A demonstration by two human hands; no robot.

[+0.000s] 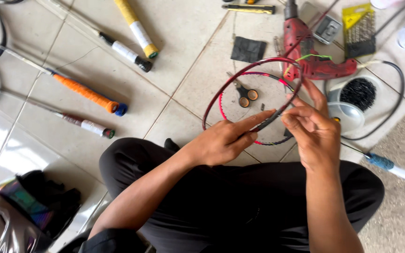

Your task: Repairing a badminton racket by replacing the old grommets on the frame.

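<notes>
An unstrung dark red racket frame (pixel 221 91) with pink inner edge is held over my lap, its hoop tilted toward the floor. My left hand (pixel 223 140) grips the near rim, index finger stretched along it. My right hand (pixel 312 129) pinches something small at the rim on the right side, fingertips together; what it pinches is too small to tell. A thin green string (pixel 312 57) crosses the far rim.
Several rackets lie on the tiled floor at left, one with an orange grip (pixel 85 93). A red power drill (pixel 305 51), scissors (pixel 244 93), a black patch (pixel 248 49), a bowl of small black parts (pixel 358 93), a blue-handled tool (pixel 390 166) and a bag (pixel 24 211) surround me.
</notes>
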